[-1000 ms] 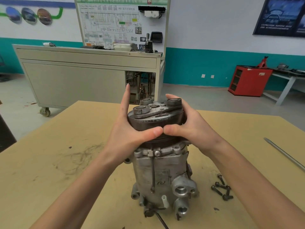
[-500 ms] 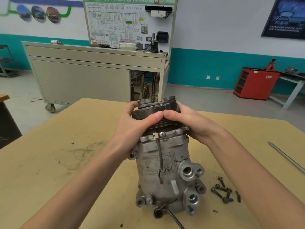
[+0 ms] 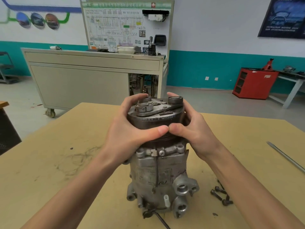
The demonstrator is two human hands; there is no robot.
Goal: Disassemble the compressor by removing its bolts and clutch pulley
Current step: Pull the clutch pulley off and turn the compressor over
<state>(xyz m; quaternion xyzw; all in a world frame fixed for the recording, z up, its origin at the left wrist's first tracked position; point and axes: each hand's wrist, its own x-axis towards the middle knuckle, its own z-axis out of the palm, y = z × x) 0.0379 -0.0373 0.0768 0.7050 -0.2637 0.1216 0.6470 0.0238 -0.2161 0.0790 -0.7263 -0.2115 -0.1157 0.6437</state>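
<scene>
A grey aluminium compressor (image 3: 158, 177) stands upright on the wooden table (image 3: 49, 171), with its dark clutch pulley (image 3: 153, 116) on top. My left hand (image 3: 130, 129) grips the pulley's left side, fingers curled over the far rim and thumb across the front. My right hand (image 3: 193, 129) grips the right side the same way. The two thumbs meet at the front of the pulley. Several loose dark bolts (image 3: 221, 195) lie on the table to the right of the compressor's base.
A long metal bar (image 3: 287, 157) lies near the table's right edge. A black cable (image 3: 161, 220) trails from the compressor's base toward me. Beyond the table stand a beige wheeled training cabinet (image 3: 92, 75) and a red cabinet (image 3: 254, 83).
The top face of the pulley shows more than half a second ago. My left fingers, straight up one second ago, are curled over the pulley's far rim.
</scene>
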